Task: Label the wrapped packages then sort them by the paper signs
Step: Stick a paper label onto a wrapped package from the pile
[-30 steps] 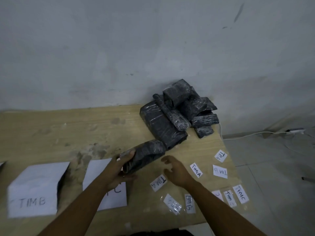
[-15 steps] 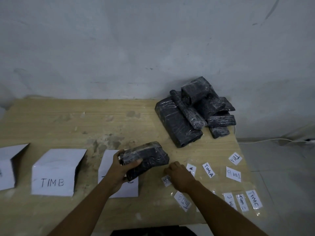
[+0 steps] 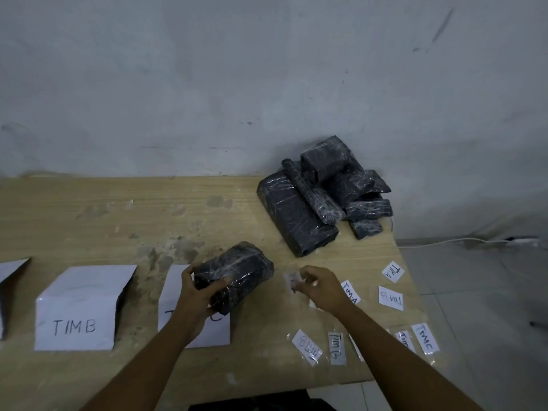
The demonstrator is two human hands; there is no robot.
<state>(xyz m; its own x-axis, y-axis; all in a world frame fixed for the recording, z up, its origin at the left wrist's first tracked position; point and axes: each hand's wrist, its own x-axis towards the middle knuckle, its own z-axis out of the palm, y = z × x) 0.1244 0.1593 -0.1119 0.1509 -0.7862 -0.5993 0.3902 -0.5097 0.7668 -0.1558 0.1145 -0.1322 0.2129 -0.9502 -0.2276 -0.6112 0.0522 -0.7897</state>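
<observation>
Wrapped package (image 3: 234, 272) now clamped in the left hand (image 3: 198, 295), lower centre of the frame, held just above the folded paper sign (image 3: 194, 336) whose letters are mostly hidden by the wrist. Half a second back, same hold, but right hand (image 3: 318, 287) pressed flat among the labels; now raised off the desk (image 3: 118, 221) with a small label (image 3: 292, 280) pinched between thumb and fingertips, blurred, lettering unreadable. Means the labelling step is about to happen: sticker freed, package presented, only the gap between them left to close.

Further left, TIMB sign (image 3: 78, 310) standing untouched, another sign's corner at the left edge.

Left grip: fingers wrapped over the near end of the package, thumb on top, forearm rising from the bottom edge. Right grip: closed on the label, wrist bent inward toward the package, not touching it.

Right of centre, loose labels (image 3: 393, 271) scattered flat; upper right, pile of unlabelled packages (image 3: 320, 194) against the wall.
</observation>
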